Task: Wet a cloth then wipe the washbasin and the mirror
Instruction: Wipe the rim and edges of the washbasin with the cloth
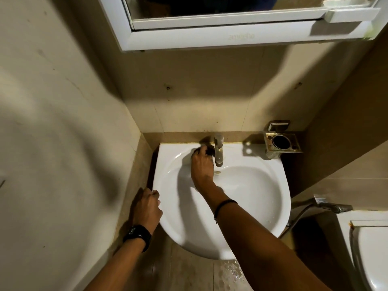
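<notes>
A person leans over a white ceramic washbasin [247, 206] set in the corner of a beige-tiled bathroom, the right hand [202, 166] stretched across the bowl to its back rim at about 11 o'clock, just left of the dull brass-coloured metal tap [218, 149]. The fingers are curled narrow around something small and dark, pressed to the rim and touching the tap's base; it is most likely the dark cloth [206, 151] (too bunched and shadowed to be sure). The left hand [148, 207], a black watch on its wrist, is closed in a loose fist on the basin's outer edge at 9 o'clock, bracing and holding nothing that can be seen. No water shows running from the spout.

The step in hand looks like wiping the basin's back ledge around the tap, or else working the tap's handle to wet the cloth; the view does not settle which. The white-framed mirror [210, 7], at 12 o'clock above the basin, is not yet being wiped. The next move likely calls for sweeping the cloth round the rim and down into the bowl, then lifting it to the glass.
</notes>
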